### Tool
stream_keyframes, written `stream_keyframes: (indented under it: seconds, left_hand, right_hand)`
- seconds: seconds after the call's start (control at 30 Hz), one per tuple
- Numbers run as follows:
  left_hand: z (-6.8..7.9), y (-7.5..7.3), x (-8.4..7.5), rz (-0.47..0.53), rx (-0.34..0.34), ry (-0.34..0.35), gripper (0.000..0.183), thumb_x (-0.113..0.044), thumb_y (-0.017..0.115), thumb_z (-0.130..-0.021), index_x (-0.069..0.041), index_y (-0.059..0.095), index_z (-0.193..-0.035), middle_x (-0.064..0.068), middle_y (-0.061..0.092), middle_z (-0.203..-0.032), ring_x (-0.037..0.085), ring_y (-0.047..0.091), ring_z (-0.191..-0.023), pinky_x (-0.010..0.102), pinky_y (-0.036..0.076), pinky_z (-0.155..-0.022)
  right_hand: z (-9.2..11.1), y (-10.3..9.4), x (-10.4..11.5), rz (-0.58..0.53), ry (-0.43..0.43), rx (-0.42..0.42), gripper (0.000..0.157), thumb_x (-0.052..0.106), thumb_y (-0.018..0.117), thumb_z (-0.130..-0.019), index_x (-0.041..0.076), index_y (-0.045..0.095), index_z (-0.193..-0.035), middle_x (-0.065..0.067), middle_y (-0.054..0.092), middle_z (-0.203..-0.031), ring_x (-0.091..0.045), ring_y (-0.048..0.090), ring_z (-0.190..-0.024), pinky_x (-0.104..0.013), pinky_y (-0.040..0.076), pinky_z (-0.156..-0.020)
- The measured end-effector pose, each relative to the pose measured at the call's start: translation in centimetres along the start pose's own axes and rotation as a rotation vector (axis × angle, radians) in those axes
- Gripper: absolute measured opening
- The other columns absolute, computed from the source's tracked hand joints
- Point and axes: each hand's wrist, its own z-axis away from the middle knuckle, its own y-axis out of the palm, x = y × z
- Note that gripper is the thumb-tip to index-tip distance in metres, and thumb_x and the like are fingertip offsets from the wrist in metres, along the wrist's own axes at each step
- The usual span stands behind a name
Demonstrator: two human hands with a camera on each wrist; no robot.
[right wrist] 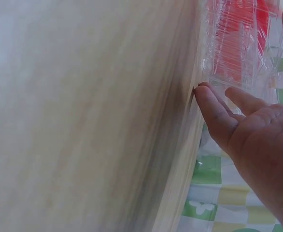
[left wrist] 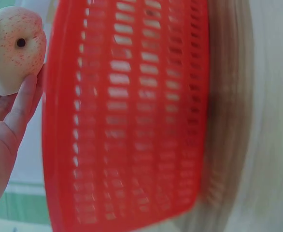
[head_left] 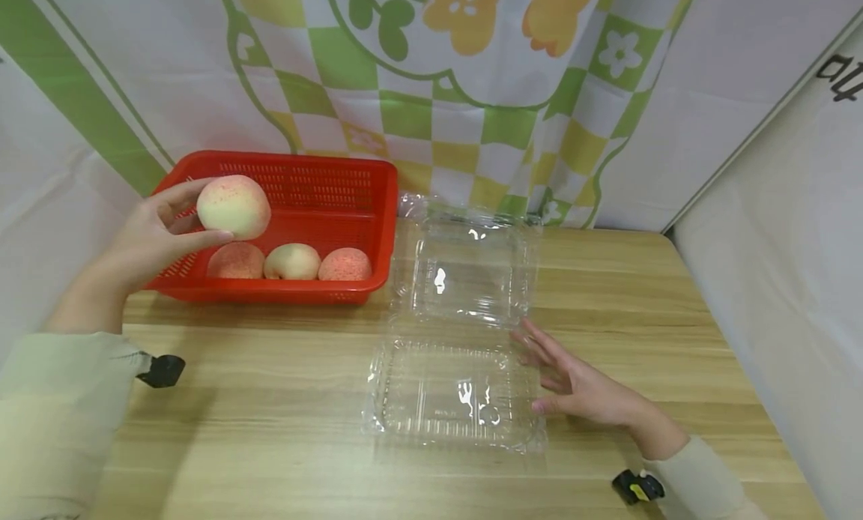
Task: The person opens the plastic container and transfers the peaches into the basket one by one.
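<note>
Pinched between the thumb and fingers of my left hand is a pale, pink-speckled peach, held above the left end of a red plastic basket. Three more peaches lie along the basket's near side. In the left wrist view the held peach shows a small dark hole, beside the basket's slotted wall. A clear plastic clamshell box lies unfolded on the table, lid part away from me. My right hand is at its right edge, fingers spread and holding nothing; contact is unclear.
The wooden table carries the basket at back left and the clamshell to its right. A checked, flowered cloth hangs behind them. White sheeting rises along the right side.
</note>
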Motion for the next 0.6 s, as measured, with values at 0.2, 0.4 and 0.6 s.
stream_keyframes:
  seconds: [0.2, 0.4, 0.6]
  left_hand:
    - [0.3, -1.4, 2.4, 0.035, -0.066, -0.025, 0.071, -0.012, 0.068, -0.094, -0.028, 0.034, -0.155, -0.015, 0.045, -0.141, -0.019, 0.055, -0.098, 0.004, 0.05, -0.077]
    - [0.1, -2.7, 4.3, -0.026, -0.08, -0.136, 0.074, -0.029, 0.066, -0.096, -0.035, 0.025, -0.157, -0.012, 0.034, -0.154, -0.008, 0.045, -0.111, -0.001, 0.044, -0.076]
    - [-0.3, -3.3, 4.7, -0.066, -0.087, -0.106, 0.08, -0.026, 0.068, -0.095, -0.036, 0.021, -0.158, -0.01, 0.029, -0.161, 0.005, 0.043, -0.131, -0.003, 0.041, -0.075]
  right_hand:
    - [0.0, 0.0, 0.1, 0.0, 0.01, -0.002, 0.109, 0.002, 0.068, -0.088, 0.012, -0.015, -0.158, -0.028, -0.002, -0.163, -0.06, 0.016, -0.143, -0.075, 0.022, -0.105]
    - [0.0, 0.1, 0.1, -0.002, 0.026, -0.009, 0.11, 0.004, 0.069, -0.088, 0.012, -0.015, -0.158, -0.028, 0.0, -0.163, -0.059, 0.017, -0.143, -0.076, 0.023, -0.106]
    - [0.0, 0.0, 0.1, -0.001, 0.023, -0.007, 0.11, 0.004, 0.069, -0.088, 0.013, -0.015, -0.158, -0.028, -0.001, -0.163, -0.059, 0.016, -0.143, -0.074, 0.023, -0.106]
